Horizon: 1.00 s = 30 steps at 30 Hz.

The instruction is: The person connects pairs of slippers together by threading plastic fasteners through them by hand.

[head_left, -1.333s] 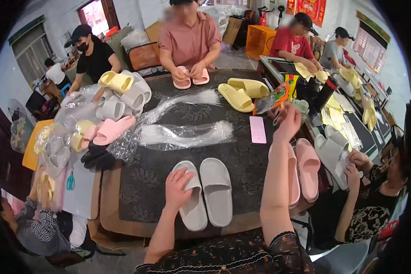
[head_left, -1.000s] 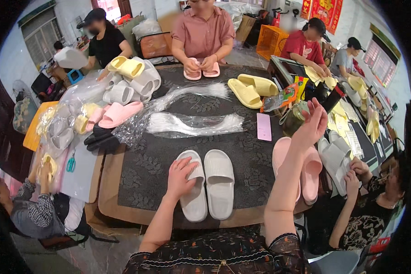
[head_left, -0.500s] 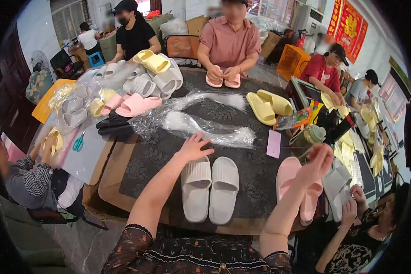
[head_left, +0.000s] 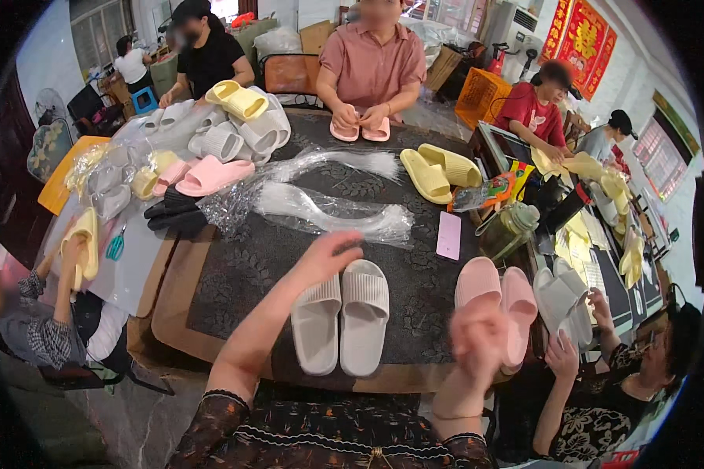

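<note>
A pair of grey slippers stands side by side at the table's near edge, the left slipper (head_left: 315,336) and the right slipper (head_left: 364,324), toes pointing away from me. My left hand (head_left: 326,256) is over their toe ends, fingers loosely stretched to the right, with nothing in it. Whether it touches the straps I cannot tell. To the right is a pink pair, its left slipper (head_left: 477,283) partly covered and its right slipper (head_left: 518,313) beside it. My right hand (head_left: 479,338) passes in front of them, its fingers smeared by motion.
Beyond lie clear-wrapped bundles of thin white strands (head_left: 336,213), a yellow slipper pair (head_left: 442,173) and a pink phone-like slab (head_left: 448,235). A green-lidded jar (head_left: 516,223) stands right. Wrapped slippers heap up far left, near teal scissors (head_left: 116,244). Co-workers handle slippers around the table.
My right hand has dropped from above the pink slippers toward the table's near edge. My left hand has shifted right across the grey toes. The whole view has swung somewhat to the right.
</note>
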{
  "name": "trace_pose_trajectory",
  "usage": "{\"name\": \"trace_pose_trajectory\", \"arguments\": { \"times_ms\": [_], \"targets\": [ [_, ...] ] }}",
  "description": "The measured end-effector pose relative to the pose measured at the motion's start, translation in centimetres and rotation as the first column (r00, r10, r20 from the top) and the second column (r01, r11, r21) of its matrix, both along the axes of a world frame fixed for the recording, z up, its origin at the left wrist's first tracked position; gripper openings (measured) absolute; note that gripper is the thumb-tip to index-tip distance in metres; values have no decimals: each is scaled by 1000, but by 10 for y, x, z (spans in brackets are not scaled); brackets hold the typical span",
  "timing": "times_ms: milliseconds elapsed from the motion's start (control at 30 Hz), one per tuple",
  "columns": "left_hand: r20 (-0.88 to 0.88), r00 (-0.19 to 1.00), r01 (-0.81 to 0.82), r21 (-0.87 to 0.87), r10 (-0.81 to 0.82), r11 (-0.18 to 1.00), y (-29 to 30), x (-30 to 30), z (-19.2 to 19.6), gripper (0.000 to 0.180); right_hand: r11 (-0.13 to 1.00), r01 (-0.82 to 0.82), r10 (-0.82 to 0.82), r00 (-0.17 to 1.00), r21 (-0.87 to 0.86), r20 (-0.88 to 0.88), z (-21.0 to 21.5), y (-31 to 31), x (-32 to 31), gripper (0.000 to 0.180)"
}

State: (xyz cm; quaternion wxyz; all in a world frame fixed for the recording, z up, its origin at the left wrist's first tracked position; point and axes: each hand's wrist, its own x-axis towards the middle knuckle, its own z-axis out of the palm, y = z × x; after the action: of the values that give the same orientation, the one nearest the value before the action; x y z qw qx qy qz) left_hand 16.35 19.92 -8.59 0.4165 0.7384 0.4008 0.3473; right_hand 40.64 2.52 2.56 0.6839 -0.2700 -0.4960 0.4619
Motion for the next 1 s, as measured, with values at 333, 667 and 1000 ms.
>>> {"name": "trace_pose_trajectory", "arguments": {
  "times_ms": [333,667,1000],
  "targets": [
    [415,908,53,-248,56,967,-134,-31,-4,18,624,-399,484,872,-672,-68,-127,21,-89,20],
    [350,859,-276,-299,374,914,-117,-59,-37,8,627,-479,652,754,-614,77,-152,5,-79,15],
    [26,917,-397,-22,398,917,-103,-68,-41,12,534,-167,602,763,-828,234,-152,-13,-65,16]
  ]
}}
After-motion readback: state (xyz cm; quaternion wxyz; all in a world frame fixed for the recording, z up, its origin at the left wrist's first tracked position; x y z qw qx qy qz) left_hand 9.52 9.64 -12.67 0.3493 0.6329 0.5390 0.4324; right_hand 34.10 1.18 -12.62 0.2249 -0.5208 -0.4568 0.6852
